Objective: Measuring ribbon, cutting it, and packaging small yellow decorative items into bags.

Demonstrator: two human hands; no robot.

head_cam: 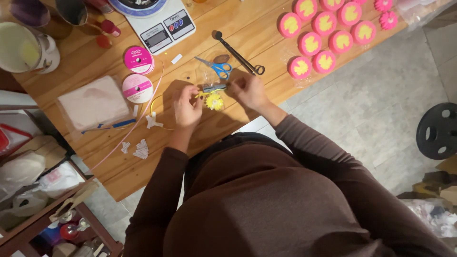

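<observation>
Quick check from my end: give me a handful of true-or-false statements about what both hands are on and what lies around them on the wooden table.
1. The left hand and right hand meet over a small yellow flower-shaped piece. True.
2. The blue-handled scissors are in the right hand. False: they lie on the wooden table beyond the hands.
3. Two pink ribbon spools lie off to the left hand's side. True.
4. The round pink pieces with yellow centres are stacked in a box. False: they lie spread flat on the table.
</observation>
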